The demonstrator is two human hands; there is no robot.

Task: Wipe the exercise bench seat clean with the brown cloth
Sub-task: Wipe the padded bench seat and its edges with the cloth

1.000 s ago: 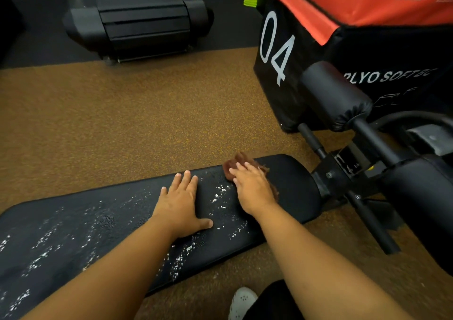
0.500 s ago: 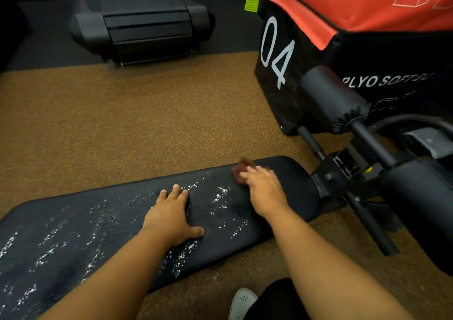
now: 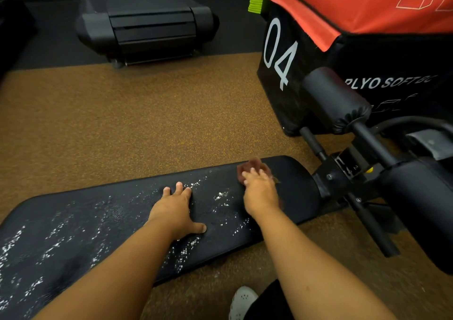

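The black padded bench seat (image 3: 81,229), hereafter the surface, lies across the lower half of the view on a speckled brown rubber floor (image 3: 137,121). White powdery residue (image 3: 221,197) is scattered over most of the surface, denser toward the left end; the rounded right end appears clean.

Left hand (image 3: 175,212): laid flat, palm down, fingers spread, near the middle of the surface, holding nothing.

Right hand (image 3: 259,189): pressed down on the brown cloth (image 3: 252,166), fingers spread over it, close to the far edge of the surface toward its right end. The cloth is bunched, and part of it shows beyond the fingertips. The hand is motion-blurred. The two hands are apart, with a patch of residue between them.

Beyond the right end of the surface, the bench frame carries black foam roller pads (image 3: 335,99). Behind these stands a black and red plyo soft box (image 3: 355,25) marked "04". A treadmill (image 3: 147,18) sits at the far side of the floor. A white perforated shoe (image 3: 241,302) shows at the bottom edge.
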